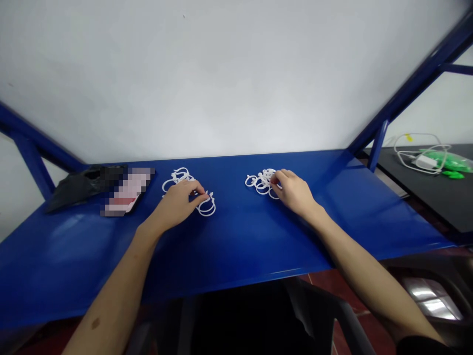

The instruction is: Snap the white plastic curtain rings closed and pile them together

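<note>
Pinching white rings (pixel 260 183), fingers (pixel 196 189) curled.

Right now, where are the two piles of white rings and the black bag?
left pile of white rings (pixel 177 177), head view, on a far loop.
right pile of white rings (pixel 258 182), head view, on its left loops.
black bag (pixel 76 190), head view, on its crumpled middle.

Black bag (pixel 79 187) lies left; white cable (pixel 417 148) on black table (pixel 443 202).
</note>
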The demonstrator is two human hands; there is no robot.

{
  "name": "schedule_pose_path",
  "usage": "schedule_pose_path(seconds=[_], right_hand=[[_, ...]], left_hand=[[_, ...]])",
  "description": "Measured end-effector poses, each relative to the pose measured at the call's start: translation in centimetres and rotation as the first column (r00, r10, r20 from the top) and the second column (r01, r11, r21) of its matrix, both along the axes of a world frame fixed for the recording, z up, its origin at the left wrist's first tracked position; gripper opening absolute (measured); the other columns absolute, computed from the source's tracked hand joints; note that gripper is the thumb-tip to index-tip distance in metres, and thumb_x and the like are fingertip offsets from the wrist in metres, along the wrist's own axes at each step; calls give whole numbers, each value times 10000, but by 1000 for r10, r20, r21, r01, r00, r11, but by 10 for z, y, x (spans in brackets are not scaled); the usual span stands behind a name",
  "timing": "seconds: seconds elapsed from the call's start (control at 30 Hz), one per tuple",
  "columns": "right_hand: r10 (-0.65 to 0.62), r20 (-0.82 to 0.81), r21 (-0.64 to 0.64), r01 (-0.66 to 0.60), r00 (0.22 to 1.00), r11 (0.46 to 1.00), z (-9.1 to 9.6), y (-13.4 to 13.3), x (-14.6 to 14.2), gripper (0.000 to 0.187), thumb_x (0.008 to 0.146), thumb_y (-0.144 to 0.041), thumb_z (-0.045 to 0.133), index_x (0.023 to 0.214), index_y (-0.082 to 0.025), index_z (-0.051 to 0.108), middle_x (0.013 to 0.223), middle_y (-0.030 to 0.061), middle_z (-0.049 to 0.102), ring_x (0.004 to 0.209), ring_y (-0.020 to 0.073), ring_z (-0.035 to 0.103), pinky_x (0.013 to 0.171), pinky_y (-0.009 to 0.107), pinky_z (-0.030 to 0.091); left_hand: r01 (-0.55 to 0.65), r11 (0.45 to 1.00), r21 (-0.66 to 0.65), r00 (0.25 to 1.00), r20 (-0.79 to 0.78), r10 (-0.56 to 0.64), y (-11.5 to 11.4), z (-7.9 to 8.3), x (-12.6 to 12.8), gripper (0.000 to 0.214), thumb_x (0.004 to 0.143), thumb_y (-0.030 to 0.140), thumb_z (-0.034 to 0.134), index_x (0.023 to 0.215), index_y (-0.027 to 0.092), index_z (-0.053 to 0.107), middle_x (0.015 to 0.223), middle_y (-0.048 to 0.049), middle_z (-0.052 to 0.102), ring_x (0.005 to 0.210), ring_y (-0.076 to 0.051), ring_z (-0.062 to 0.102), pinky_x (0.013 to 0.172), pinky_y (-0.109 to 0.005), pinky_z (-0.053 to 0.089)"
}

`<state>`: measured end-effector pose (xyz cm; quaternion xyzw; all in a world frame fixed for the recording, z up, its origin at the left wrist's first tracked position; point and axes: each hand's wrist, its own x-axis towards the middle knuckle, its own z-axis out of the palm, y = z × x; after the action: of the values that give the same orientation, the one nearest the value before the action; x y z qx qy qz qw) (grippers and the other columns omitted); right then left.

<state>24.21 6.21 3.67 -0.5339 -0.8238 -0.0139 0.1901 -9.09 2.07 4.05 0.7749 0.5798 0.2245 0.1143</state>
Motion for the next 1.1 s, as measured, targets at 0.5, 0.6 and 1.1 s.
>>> schedule_pose_path(seconds=[0.5, 0.6, 1.1], right_hand=[[312, -624, -81, -457, 716, 886, -14, -45, -50, 107, 987, -299, 574, 1023, -206, 611, 797, -1, 695, 678, 124, 656, 617, 241, 512], [358, -617, -35, -479, 701, 877, -16, -42, -48, 117, 993, -298, 574, 972, -207, 645, 900, 33, 736, 748, 145, 690, 659, 262, 539], [412, -574, 30, -484, 707, 874, -21, -43, -52, 126, 1007, -278, 549, 991, -212, 655, 958, 51, 744, 858, 175, 718, 765, 319, 578]], left_hand=[[-32, 998, 46, 917, 398, 11, -26, -15, 77, 163, 896, 377, 614, 848, 226, 653, 710, 19, 677, 625, -130, 580, 628, -259, 447], [-16, 994, -113, 850, 522, 73, -22, -15, 75, 194, 874, 406, 633, 821, 223, 671, 714, 16, 705, 620, -132, 597, 607, -260, 434], [-16, 974, -226, 771, 617, 156, -21, -18, 77, 142, 843, 337, 643, 857, 237, 743, 760, 6, 757, 688, -157, 662, 664, -279, 483]])
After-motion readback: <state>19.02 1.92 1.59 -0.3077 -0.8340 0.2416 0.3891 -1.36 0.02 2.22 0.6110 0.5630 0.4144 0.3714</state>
